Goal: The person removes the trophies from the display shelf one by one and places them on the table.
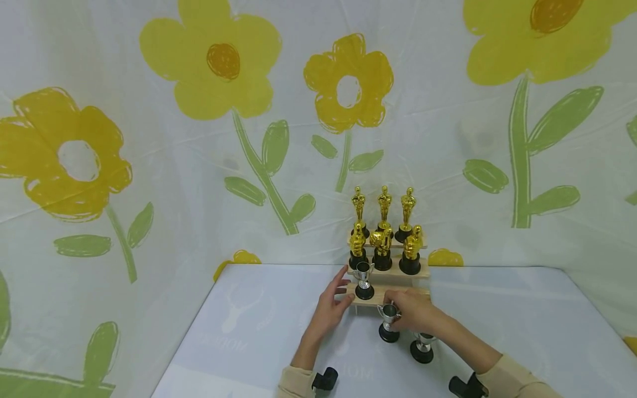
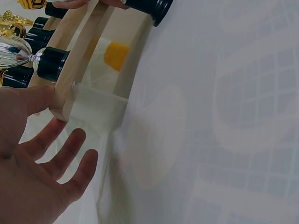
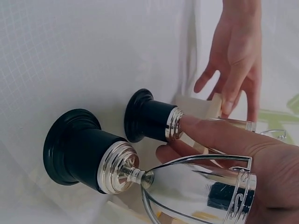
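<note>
Right hand: cup pinched, lower centre.
Left hand: fingers apart, shelf touched.
Shelf: seemingly being filled; lift needed.

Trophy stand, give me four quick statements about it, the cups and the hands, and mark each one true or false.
1. Three gold statuettes stand in the back row. True.
2. The left hand holds one of the gold statuettes. False: it touches the end of the bottom shelf.
3. All the silver cups stand on the bottom shelf. False: only one does; another stands on the table.
4. The right hand holds a silver cup. True.
</note>
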The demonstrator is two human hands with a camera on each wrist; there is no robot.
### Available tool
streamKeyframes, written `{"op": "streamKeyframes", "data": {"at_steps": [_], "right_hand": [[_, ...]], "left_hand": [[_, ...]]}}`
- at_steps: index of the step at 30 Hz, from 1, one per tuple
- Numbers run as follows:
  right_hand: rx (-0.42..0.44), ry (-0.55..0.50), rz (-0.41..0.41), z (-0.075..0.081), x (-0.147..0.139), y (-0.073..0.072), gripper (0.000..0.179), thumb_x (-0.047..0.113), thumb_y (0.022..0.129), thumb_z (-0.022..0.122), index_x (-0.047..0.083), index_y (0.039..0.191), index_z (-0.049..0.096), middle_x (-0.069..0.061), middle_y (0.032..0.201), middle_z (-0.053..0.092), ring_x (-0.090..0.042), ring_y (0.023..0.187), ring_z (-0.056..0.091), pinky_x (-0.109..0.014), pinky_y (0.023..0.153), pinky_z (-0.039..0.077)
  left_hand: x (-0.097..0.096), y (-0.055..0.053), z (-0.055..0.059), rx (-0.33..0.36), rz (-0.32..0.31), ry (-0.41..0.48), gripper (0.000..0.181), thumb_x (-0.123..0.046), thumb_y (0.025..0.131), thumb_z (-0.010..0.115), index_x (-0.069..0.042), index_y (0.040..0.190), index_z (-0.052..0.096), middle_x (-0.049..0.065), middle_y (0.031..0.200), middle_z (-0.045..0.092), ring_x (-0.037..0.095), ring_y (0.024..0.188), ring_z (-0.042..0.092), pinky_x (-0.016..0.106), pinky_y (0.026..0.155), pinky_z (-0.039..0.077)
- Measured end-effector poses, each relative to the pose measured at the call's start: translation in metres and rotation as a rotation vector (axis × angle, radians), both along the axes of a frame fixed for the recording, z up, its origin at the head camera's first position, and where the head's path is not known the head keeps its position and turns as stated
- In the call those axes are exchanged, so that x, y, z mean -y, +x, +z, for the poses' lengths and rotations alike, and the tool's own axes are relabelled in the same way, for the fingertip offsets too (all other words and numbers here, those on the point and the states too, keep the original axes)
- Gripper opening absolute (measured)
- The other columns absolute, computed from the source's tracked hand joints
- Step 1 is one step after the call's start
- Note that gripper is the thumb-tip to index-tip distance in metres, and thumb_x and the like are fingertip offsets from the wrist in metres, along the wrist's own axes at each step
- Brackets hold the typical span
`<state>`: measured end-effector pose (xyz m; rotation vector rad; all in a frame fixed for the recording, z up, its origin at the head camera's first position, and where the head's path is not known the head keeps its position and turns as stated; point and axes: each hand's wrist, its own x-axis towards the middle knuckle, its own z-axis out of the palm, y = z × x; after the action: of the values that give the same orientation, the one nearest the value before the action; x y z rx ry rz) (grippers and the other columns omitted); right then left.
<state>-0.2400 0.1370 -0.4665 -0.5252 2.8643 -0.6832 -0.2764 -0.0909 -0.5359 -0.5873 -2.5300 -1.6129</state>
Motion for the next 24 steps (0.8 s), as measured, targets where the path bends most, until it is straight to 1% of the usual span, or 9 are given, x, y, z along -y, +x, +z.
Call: {"op": "streamKeyframes", "data": {"at_steps": [5,7,12,16,19,24], "right_hand": [[0.010,0.000,-0.004,0.000,0.001,0.001,0.040,0.006,0.062,0.091,0.018,0.087,0.062,0.006,0.076,0.065,-0.015,0.076,0.052,-0.034,0.066,0.045],[0.012,0.000,-0.002,-0.001,0.000,0.000,0.040,0.007,0.062,0.090,0.018,0.088,0.062,0.006,0.076,0.064,-0.016,0.076,0.053,-0.034,0.066,0.045],[0.027,0.003,0.005,0.000,-0.001,0.000,0.039,0.009,0.063,0.091,0.018,0.088,0.062,0.007,0.076,0.063,-0.016,0.077,0.052,-0.035,0.068,0.044],[0.043,-0.004,0.014,0.002,-0.002,0.000,0.038,0.010,0.063,0.090,0.017,0.088,0.062,0.006,0.076,0.063,-0.016,0.076,0.053,-0.035,0.067,0.045],[0.045,-0.019,0.025,0.005,-0.005,0.000,0.039,0.010,0.062,0.091,0.016,0.089,0.063,0.004,0.078,0.065,-0.015,0.075,0.056,-0.034,0.066,0.048],[0.071,-0.054,0.059,0.012,-0.010,0.001,0.039,0.012,0.064,0.090,0.014,0.092,0.064,0.002,0.083,0.067,-0.014,0.077,0.061,-0.033,0.065,0.053]], "left_hand": [[0.000,0.000,0.000,-0.010,0.001,0.002,0.067,-0.013,0.095,0.062,-0.025,0.154,0.031,0.019,0.134,0.058,0.038,0.113,0.061,0.034,0.081,0.056],[-0.001,-0.001,0.000,-0.008,0.001,0.002,0.067,-0.013,0.095,0.062,-0.025,0.154,0.032,0.018,0.134,0.058,0.038,0.114,0.061,0.035,0.081,0.056],[-0.001,0.001,0.001,0.014,0.003,-0.003,0.068,-0.013,0.096,0.062,-0.029,0.154,0.031,0.015,0.136,0.057,0.036,0.116,0.060,0.033,0.083,0.055],[-0.001,0.001,0.001,0.007,0.004,-0.005,0.068,-0.013,0.096,0.062,-0.027,0.154,0.031,0.015,0.136,0.057,0.035,0.115,0.061,0.034,0.082,0.056],[-0.001,0.002,0.001,-0.006,0.002,-0.001,0.067,-0.013,0.095,0.062,-0.024,0.154,0.031,0.017,0.135,0.057,0.035,0.114,0.061,0.036,0.081,0.056],[0.000,0.001,0.000,0.004,0.005,0.001,0.068,-0.014,0.096,0.062,-0.027,0.154,0.031,0.016,0.135,0.057,0.033,0.114,0.062,0.035,0.083,0.056]]}}
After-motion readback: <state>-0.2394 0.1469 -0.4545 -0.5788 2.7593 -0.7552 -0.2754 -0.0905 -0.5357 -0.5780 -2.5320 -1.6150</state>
